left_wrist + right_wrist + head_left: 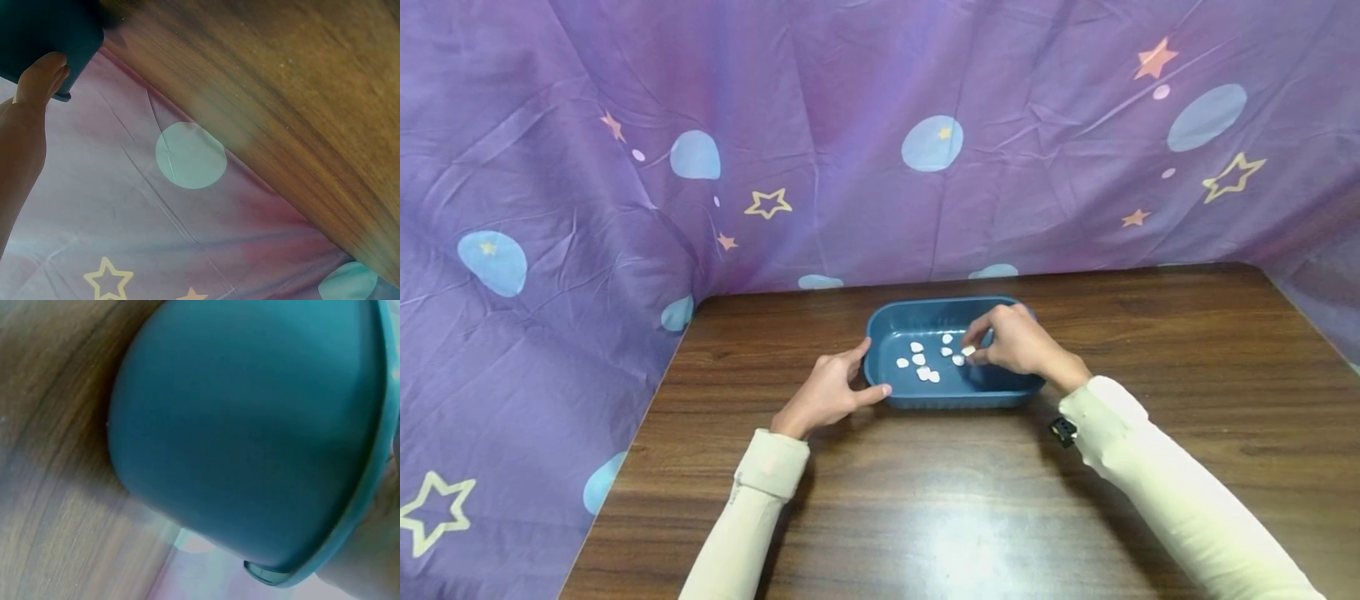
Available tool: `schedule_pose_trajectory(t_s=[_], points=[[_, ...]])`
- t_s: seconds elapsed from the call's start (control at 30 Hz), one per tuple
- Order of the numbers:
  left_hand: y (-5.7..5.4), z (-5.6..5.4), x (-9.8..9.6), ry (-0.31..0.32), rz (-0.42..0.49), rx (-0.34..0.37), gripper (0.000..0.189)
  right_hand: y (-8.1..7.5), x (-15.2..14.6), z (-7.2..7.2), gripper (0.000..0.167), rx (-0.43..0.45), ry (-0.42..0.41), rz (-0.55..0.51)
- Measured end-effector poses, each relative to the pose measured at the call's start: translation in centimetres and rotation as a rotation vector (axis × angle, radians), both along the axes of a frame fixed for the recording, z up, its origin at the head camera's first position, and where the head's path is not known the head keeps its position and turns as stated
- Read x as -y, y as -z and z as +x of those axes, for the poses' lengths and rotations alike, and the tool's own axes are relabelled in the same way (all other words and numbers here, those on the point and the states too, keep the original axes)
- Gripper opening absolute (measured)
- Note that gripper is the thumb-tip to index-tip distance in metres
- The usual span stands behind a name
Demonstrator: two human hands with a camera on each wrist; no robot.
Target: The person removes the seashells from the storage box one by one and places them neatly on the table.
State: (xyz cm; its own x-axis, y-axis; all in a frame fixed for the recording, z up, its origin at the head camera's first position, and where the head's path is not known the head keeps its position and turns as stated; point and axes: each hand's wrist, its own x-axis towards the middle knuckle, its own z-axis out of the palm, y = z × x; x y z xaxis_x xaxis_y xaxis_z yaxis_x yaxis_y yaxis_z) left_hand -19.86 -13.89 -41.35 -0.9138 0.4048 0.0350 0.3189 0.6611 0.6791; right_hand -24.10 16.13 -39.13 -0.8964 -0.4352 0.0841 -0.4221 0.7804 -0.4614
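A blue plastic basin [951, 397] with rounded corners stands on the table, small white pebble-like pieces [919, 360] scattered over its floor. At the basin's left end my left hand [829, 390] has thumb and fingers spread, the tips touching the rim. The left wrist view shows a finger [45, 78] against the basin's dark outer wall [78, 37]. My right hand [1017, 340] reaches over the right end, thumb and forefinger pinching one white pebble [968, 351] above the floor. The right wrist view is filled by the basin's outside [250, 431]; the right fingertips are hidden there.
The brown wood-grain table [865, 508] extends around the basin. A purple cloth [850, 100] with stars and blue blobs hangs behind the table and along its left side. A small black device [1063, 431] is at the right cuff.
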Motion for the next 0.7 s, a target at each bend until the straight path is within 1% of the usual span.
schedule_pose_trajectory(t_s=[0.17, 0.37, 0.7], points=[[-0.12, -0.02, 0.00, -0.008, 0.019, 0.024, 0.090, -0.13, 0.15, 0.18, 0.018, -0.023, -0.013, -0.006], [-0.17, 0.01, 0.00, -0.011, 0.036, 0.043, 0.089, -0.09, 0.29, 0.52, 0.019, -0.024, -0.016, -0.012], [-0.04, -0.09, 0.01, -0.001, 0.027, 0.035, 0.090, -0.39, 0.44, 0.92, 0.020, -0.009, -0.033, -0.029]])
